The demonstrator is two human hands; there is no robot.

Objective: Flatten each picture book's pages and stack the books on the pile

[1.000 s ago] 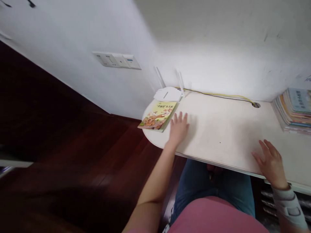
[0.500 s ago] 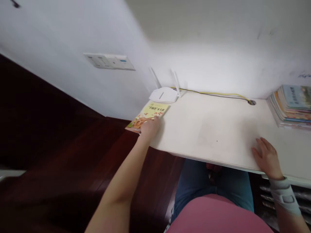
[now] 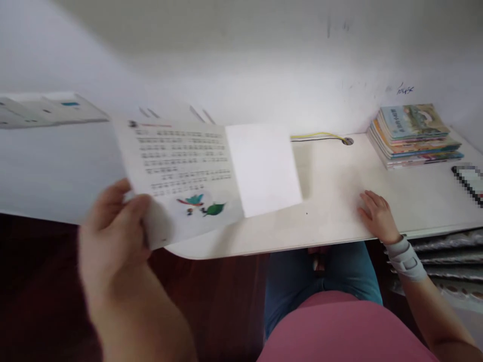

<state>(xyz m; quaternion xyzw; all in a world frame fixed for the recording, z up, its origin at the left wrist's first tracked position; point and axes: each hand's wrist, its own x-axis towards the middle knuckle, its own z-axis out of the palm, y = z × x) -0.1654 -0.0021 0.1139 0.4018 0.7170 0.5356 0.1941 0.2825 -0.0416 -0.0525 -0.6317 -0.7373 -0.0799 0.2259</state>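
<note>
An opened booklet [image 3: 184, 176] is held up above the left part of the white desk [image 3: 324, 221]. Its left page carries lines of print and a small coloured picture; the right page looks blank white. My left hand [image 3: 116, 221] grips the booklet's left edge between thumb and fingers. On the desk near the front edge lies my right hand [image 3: 378, 217], palm down with its fingers a little apart, holding nothing. A pale brace or strap is round that wrist.
A stack of books [image 3: 415, 133] stands at the desk's right rear. A phone-like object [image 3: 471, 182], pixelated, lies at the right edge. Cables [image 3: 315, 137] run to a hole [image 3: 347, 141]. A switch panel [image 3: 49, 110] is on the left wall.
The booklet has been lifted off the desk by my left hand and now hangs open, covering where the router was. The view has turned right, showing more of the book stack.
</note>
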